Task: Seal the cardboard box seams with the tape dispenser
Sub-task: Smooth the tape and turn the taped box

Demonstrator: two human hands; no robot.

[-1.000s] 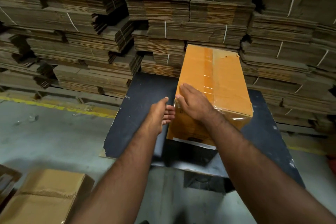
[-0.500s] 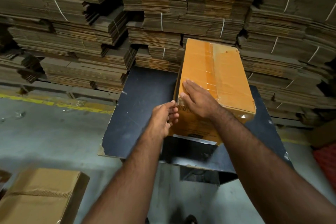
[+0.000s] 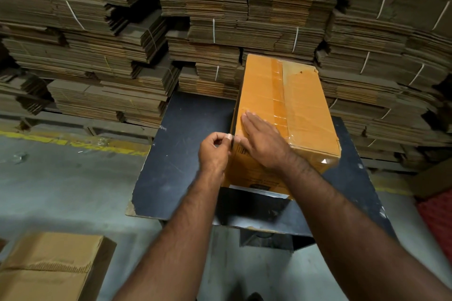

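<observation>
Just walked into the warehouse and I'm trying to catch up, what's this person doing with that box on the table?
A person is sealing a cardboard box that sits on a dark table. The right hand lies flat on the box's top near its left edge. The left hand is curled at the box's near left corner and seems to pinch a bit of clear tape. A tape strip already runs along the top seam. No tape dispenser is in view. Bundled flat cartons are stacked behind.
</observation>
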